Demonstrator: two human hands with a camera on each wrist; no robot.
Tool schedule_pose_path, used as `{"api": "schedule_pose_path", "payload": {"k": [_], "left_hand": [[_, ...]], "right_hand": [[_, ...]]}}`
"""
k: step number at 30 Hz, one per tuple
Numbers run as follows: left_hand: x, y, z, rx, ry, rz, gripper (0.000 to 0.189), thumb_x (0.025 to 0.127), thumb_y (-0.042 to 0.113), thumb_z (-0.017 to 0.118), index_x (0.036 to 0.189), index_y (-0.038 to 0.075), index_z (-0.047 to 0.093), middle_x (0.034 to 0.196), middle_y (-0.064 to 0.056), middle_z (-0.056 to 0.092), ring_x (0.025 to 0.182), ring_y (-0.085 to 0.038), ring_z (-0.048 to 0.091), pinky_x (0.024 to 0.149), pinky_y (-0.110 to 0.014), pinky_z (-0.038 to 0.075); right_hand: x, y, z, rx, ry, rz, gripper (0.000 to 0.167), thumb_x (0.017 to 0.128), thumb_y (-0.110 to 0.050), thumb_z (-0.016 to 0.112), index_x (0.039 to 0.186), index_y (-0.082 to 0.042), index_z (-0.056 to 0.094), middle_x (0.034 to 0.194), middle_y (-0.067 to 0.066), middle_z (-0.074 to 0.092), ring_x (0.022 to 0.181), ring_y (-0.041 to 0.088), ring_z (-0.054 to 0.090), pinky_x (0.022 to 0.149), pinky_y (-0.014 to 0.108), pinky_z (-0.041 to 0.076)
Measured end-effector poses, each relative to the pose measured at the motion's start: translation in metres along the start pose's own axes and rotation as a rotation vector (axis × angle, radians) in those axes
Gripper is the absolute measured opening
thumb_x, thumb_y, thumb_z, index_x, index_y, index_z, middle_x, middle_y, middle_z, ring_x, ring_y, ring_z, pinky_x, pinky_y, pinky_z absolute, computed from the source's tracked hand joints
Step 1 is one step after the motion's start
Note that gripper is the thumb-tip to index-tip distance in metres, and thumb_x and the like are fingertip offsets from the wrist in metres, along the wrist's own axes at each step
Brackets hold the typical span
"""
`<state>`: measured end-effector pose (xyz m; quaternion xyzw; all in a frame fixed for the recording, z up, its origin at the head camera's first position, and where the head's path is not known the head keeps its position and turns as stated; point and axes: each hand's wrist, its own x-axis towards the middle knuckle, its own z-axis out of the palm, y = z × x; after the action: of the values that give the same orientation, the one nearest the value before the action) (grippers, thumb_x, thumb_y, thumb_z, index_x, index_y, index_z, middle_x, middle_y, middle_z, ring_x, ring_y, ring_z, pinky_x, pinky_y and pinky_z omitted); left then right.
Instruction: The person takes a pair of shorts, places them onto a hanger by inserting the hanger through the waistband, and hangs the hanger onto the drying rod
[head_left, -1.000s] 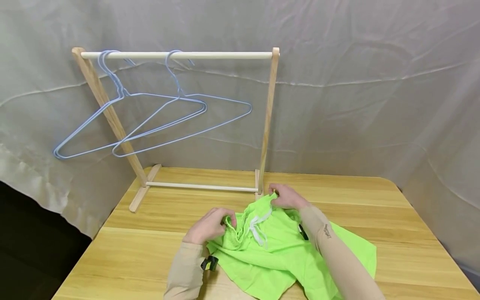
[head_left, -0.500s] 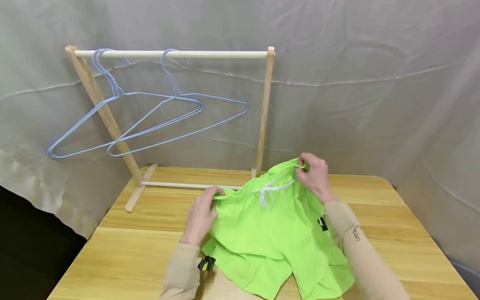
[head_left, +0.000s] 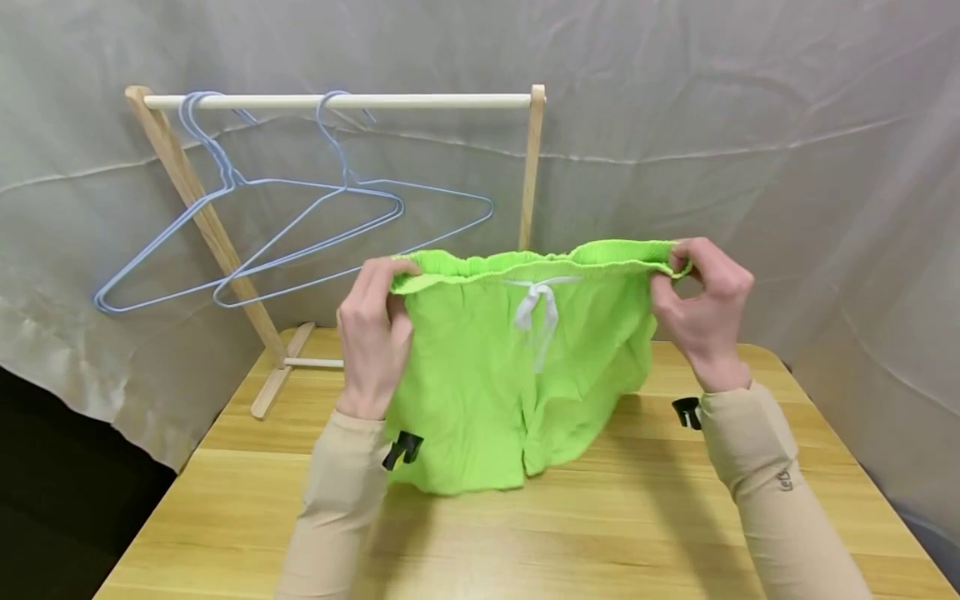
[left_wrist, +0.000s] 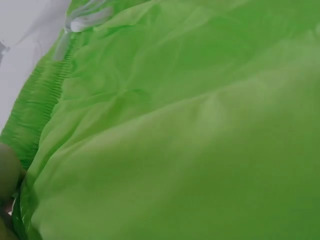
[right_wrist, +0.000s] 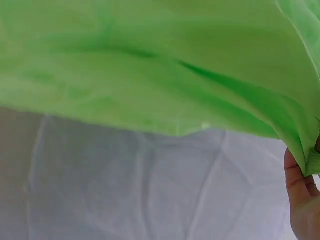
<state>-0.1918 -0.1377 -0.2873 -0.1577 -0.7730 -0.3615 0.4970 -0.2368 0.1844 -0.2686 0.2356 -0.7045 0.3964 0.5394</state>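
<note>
Bright green shorts [head_left: 465, 375] hang stretched between my two hands, above the table in the head view. A white drawstring [head_left: 536, 304] is tied in a bow at the front of the gathered waistband. My left hand [head_left: 371, 333] pinches the waistband's left end, its fingertips partly hidden by the cloth. At the other end my right hand [head_left: 705, 308] holds the waistband between thumb and fingers. Green cloth [left_wrist: 175, 125] fills most of the left wrist view, with the elastic band at its left side. In the right wrist view, the thumb and fingers [right_wrist: 297, 190] grip a gathered corner.
Behind the shorts to the left stands a wooden rack [head_left: 531, 167] with a white top rail [head_left: 435, 102]. Several light blue hangers [head_left: 330, 192] hang from the rail. Below is a wooden table [head_left: 480, 542], and a grey curtain [head_left: 712, 125] closes off the back.
Both hands have risen and spread apart, lifting the shorts from the table and pulling the waistband taut. The legs, crumpled on the tabletop before, now hang down.
</note>
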Motion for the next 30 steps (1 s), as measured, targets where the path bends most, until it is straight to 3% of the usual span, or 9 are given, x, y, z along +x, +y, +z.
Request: {"api": "schedule_pose_path", "payload": {"k": [3, 7, 12, 16, 20, 24, 30], "left_hand": [[0.005, 0.007, -0.003, -0.003, 0.009, 0.035, 0.035, 0.080, -0.023, 0.049, 0.101, -0.002, 0.068, 0.104, -0.020, 0.070, 0.096, -0.036, 0.071, 0.087, -0.044, 0.060], [-0.015, 0.006, -0.001, -0.029, -0.077, 0.015, 0.026, 0.082, -0.020, 0.057, 0.099, -0.004, 0.069, 0.101, -0.021, 0.071, 0.084, -0.034, 0.071, 0.076, -0.041, 0.061], [-0.059, -0.006, 0.005, -0.029, -0.251, -0.090, 0.020, 0.081, -0.013, 0.065, 0.096, -0.001, 0.072, 0.097, -0.018, 0.075, 0.069, -0.023, 0.067, 0.060, -0.029, 0.056], [-0.091, -0.020, 0.009, -0.008, -0.394, -0.204, 0.023, 0.079, -0.011, 0.066, 0.097, 0.003, 0.074, 0.101, -0.016, 0.077, 0.055, -0.007, 0.052, 0.050, -0.019, 0.043], [-0.110, -0.030, 0.010, -0.010, -0.492, -0.304, 0.026, 0.077, -0.011, 0.065, 0.095, 0.004, 0.075, 0.106, -0.017, 0.076, 0.043, 0.004, 0.031, 0.040, -0.016, 0.032], [-0.116, -0.034, 0.011, -0.033, -0.491, -0.346, 0.027, 0.077, -0.012, 0.064, 0.096, 0.003, 0.075, 0.108, -0.019, 0.076, 0.037, 0.007, 0.022, 0.034, -0.016, 0.027], [-0.115, -0.036, 0.012, -0.038, -0.371, -0.345, 0.026, 0.079, -0.013, 0.065, 0.097, 0.002, 0.075, 0.100, -0.019, 0.077, 0.040, 0.008, 0.021, 0.038, -0.015, 0.027]], "right_hand": [[-0.001, -0.004, -0.010, -0.041, 0.016, 0.006, 0.011, 0.072, -0.001, 0.049, 0.069, 0.009, 0.054, 0.067, 0.023, 0.060, 0.072, -0.017, 0.045, 0.070, 0.003, 0.038], [-0.021, -0.002, -0.024, -0.116, -0.065, 0.013, 0.009, 0.072, 0.001, 0.053, 0.066, 0.008, 0.056, 0.062, 0.024, 0.062, 0.064, -0.012, 0.045, 0.066, 0.002, 0.038], [-0.069, 0.009, -0.036, -0.207, -0.201, 0.014, 0.004, 0.068, 0.007, 0.060, 0.068, 0.003, 0.063, 0.061, 0.018, 0.066, 0.051, 0.012, 0.052, 0.054, 0.010, 0.042], [-0.109, 0.019, -0.041, -0.218, -0.317, 0.062, 0.010, 0.067, 0.008, 0.060, 0.070, 0.002, 0.067, 0.056, 0.010, 0.063, 0.051, 0.002, 0.048, 0.049, 0.014, 0.041], [-0.140, 0.025, -0.042, -0.186, -0.427, 0.097, 0.012, 0.067, 0.009, 0.061, 0.071, 0.002, 0.069, 0.057, 0.008, 0.063, 0.053, -0.006, 0.041, 0.047, 0.013, 0.038], [-0.157, 0.023, -0.043, -0.131, -0.538, 0.106, 0.016, 0.068, 0.013, 0.061, 0.073, 0.000, 0.071, 0.064, 0.005, 0.066, 0.058, -0.006, 0.044, 0.050, 0.012, 0.040], [-0.161, 0.014, -0.042, -0.099, -0.628, 0.125, 0.024, 0.071, 0.014, 0.059, 0.072, -0.007, 0.069, 0.070, -0.005, 0.060, 0.062, -0.006, 0.040, 0.051, 0.014, 0.037]]}}
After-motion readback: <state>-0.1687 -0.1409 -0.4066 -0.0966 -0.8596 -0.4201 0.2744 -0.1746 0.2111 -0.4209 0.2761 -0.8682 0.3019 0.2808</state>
